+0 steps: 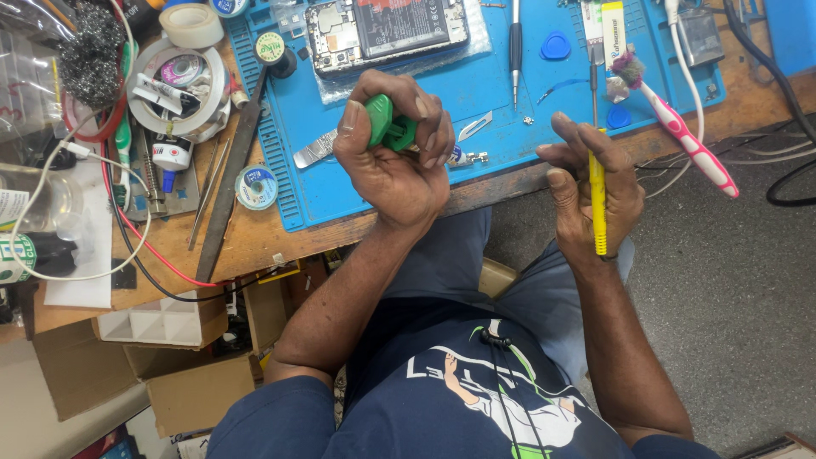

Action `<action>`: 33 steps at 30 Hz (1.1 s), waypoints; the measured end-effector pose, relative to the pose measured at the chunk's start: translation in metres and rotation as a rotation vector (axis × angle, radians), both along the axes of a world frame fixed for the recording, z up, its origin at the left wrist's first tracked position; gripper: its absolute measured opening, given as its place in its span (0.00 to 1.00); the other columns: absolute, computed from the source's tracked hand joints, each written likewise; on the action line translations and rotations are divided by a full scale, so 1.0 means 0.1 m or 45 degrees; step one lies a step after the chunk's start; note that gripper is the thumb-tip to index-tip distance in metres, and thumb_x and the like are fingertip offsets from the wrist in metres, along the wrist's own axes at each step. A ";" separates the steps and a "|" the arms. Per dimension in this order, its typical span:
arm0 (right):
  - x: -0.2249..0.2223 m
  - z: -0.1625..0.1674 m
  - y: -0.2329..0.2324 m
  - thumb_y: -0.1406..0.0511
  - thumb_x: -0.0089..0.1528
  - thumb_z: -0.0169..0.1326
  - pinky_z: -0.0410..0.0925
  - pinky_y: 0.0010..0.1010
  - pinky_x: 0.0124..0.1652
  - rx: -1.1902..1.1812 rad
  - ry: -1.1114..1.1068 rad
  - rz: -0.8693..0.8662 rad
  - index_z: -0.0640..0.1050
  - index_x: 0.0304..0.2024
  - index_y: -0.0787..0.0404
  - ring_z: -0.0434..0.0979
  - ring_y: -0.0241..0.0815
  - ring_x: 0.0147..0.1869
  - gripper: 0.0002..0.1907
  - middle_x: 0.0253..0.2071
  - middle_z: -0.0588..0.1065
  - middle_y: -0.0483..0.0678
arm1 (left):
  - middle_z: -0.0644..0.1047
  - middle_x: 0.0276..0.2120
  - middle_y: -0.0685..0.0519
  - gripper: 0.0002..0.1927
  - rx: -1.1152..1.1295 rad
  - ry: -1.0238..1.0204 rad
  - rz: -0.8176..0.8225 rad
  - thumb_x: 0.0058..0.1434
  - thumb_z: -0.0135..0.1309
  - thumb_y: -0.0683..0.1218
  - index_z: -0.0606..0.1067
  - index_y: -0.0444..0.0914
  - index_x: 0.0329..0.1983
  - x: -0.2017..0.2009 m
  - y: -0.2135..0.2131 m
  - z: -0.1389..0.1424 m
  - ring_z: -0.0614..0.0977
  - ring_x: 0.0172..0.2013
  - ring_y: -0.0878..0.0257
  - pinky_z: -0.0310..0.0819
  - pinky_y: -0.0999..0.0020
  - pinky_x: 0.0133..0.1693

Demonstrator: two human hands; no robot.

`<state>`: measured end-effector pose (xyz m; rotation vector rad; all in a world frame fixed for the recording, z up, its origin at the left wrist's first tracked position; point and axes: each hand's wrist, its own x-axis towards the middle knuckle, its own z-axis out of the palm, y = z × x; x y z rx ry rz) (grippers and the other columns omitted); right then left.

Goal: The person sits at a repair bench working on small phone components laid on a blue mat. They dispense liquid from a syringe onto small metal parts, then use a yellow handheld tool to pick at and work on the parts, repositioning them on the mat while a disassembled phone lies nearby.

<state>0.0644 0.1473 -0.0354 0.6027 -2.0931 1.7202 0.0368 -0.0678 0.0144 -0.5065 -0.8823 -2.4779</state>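
Note:
My left hand (393, 149) is closed in a fist around a green plastic tool (384, 121), held over the front edge of the blue work mat (501, 93). A small metal piece (469, 157) sticks out beside its fingers. My right hand (591, 191) grips a yellow-handled tool (597, 200) whose thin metal shaft (593, 89) points away from me, just off the table edge. An opened phone (384, 30) with its insides showing lies at the far side of the mat.
On the mat lie a flat metal blade (314, 150), a scalpel blade (476, 126), a dark screwdriver (515, 42), blue picks (555, 44) and a pink-and-white toothbrush (690, 143). Left of it: solder reels (255, 187), tape roll (192, 24), steel wool (89, 51), long file (228, 200), wires.

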 end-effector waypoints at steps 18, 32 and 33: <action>-0.02 0.01 0.00 0.69 0.76 0.58 0.79 0.32 0.58 0.005 0.003 0.016 0.66 0.69 0.59 0.82 0.43 0.61 0.22 0.66 0.75 0.59 | 0.63 0.22 0.53 0.24 -0.023 0.027 0.027 0.79 0.35 0.58 0.69 0.35 0.38 -0.03 0.01 0.00 0.59 0.16 0.69 0.55 0.71 0.17; -0.03 0.02 0.00 0.69 0.75 0.58 0.79 0.32 0.58 0.018 -0.011 0.016 0.66 0.70 0.58 0.82 0.43 0.61 0.23 0.66 0.75 0.59 | 0.63 0.20 0.53 0.24 -0.021 0.090 -0.021 0.79 0.35 0.57 0.70 0.34 0.38 -0.05 0.09 0.05 0.59 0.15 0.70 0.55 0.72 0.16; -0.03 0.02 0.00 0.69 0.75 0.58 0.79 0.33 0.59 0.008 -0.013 0.021 0.66 0.69 0.59 0.82 0.43 0.61 0.23 0.66 0.74 0.59 | 0.63 0.20 0.52 0.24 -0.021 0.084 -0.023 0.79 0.35 0.57 0.70 0.34 0.38 -0.06 0.10 0.04 0.59 0.16 0.70 0.55 0.72 0.16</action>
